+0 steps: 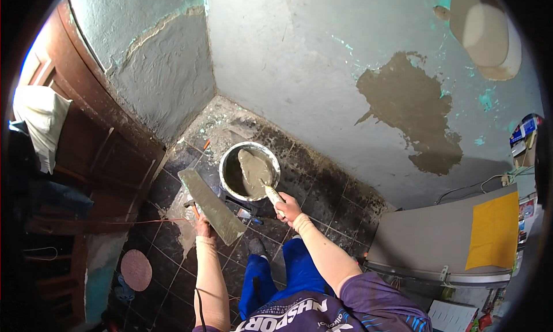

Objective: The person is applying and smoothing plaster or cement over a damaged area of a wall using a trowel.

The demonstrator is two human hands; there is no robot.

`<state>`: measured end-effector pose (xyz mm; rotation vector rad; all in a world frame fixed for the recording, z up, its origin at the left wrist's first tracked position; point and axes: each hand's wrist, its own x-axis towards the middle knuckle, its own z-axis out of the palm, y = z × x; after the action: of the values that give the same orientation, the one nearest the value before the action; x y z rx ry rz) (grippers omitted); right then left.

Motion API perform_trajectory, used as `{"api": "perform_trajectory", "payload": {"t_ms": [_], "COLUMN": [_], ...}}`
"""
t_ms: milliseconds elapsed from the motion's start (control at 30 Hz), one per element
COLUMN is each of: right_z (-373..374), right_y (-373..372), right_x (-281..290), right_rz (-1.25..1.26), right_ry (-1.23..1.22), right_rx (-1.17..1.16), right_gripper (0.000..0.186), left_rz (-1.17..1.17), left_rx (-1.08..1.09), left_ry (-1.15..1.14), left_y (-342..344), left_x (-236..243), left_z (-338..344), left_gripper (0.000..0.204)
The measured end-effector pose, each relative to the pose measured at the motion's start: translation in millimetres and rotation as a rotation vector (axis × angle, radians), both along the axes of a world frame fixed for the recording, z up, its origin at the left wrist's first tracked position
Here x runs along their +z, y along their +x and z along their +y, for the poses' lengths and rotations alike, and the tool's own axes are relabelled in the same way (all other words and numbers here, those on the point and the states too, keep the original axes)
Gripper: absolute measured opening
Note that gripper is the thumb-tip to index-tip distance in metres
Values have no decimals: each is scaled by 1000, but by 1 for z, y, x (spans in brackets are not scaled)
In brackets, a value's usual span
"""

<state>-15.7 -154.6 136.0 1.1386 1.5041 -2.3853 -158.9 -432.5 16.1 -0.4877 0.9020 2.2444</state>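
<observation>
My left hand is closed round the handle of a long rectangular plastering float, whose face is coated with grey mortar. It sits tilted just left of a round bucket with a pale, smeared rim. In my right hand is the light handle of a trowel. The trowel's blade lies inside the bucket, covered by wet grey mortar, so its outline is hard to make out.
A dark damp mortar patch marks the grey wall. Brown wooden doors stand at left. Splashes and rubble lie on the dark tiles. A thin red cord runs left of the float. At right stands a grey appliance with a yellow cloth.
</observation>
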Motion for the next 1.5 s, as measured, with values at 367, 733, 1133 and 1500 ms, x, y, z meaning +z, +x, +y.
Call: {"api": "perform_trajectory", "payload": {"t_ms": [367,733,1133,1500], "right_z": [33,12,-10,-6], "right_y": [52,41,22,13], "right_x": [109,168,173,159], "right_rz": [163,127,88,19], "right_ry": [65,1164,1259,1280], "right_rx": [44,430,486,474], "right_gripper": [31,49,53,55], "left_rz": [-165,-78,-149,-173], "left_rx": [-101,-95,-103,-188], "left_ry": [95,250,224,196], "left_y": [-22,-8,5,10], "left_x": [57,102,79,59], "left_z": [130,180,159,134], "left_gripper": [25,34,29,26]}}
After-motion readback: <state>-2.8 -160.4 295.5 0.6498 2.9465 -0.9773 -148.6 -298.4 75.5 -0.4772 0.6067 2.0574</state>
